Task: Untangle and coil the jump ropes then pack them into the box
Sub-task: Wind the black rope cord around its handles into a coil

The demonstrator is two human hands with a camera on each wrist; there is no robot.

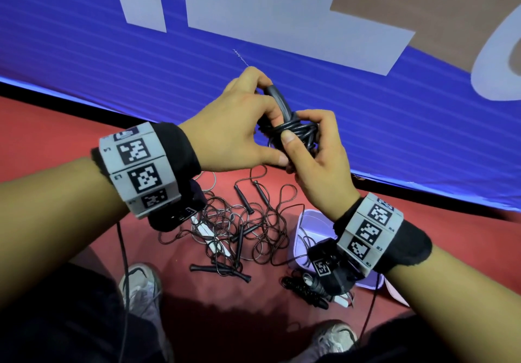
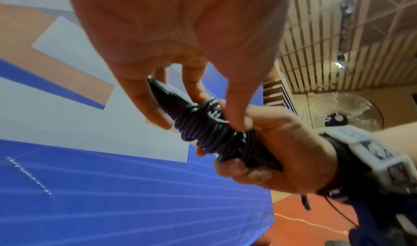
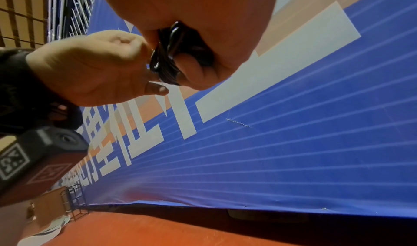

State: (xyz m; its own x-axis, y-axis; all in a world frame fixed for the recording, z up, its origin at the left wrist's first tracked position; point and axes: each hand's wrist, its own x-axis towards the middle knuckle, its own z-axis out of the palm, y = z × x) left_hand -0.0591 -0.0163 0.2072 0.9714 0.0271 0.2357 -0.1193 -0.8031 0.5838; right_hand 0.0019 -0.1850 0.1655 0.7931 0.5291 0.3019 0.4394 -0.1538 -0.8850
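Observation:
A black jump rope [image 1: 293, 130] [image 2: 210, 128] [image 3: 168, 57], its cord wound tightly around its handles, is held up in front of me by both hands. My left hand [image 1: 239, 126] [image 2: 180, 82] grips the handle end, fingers curled over the top. My right hand [image 1: 313, 148] [image 2: 270, 142] clasps the wound part from below, thumb pressed on the coils. On the red floor lies a tangle of black and white jump ropes [image 1: 239, 230] with several loose handles. A pale lilac box [image 1: 310, 221] stands to the right of the tangle, partly hidden by my right wrist.
A blue banner with large white characters [image 1: 282, 24] runs along the wall ahead. A coiled black rope [image 1: 304, 286] lies by the box's near side. My two shoes [image 1: 141, 286] stand on the red floor [image 1: 56, 126] close to the tangle.

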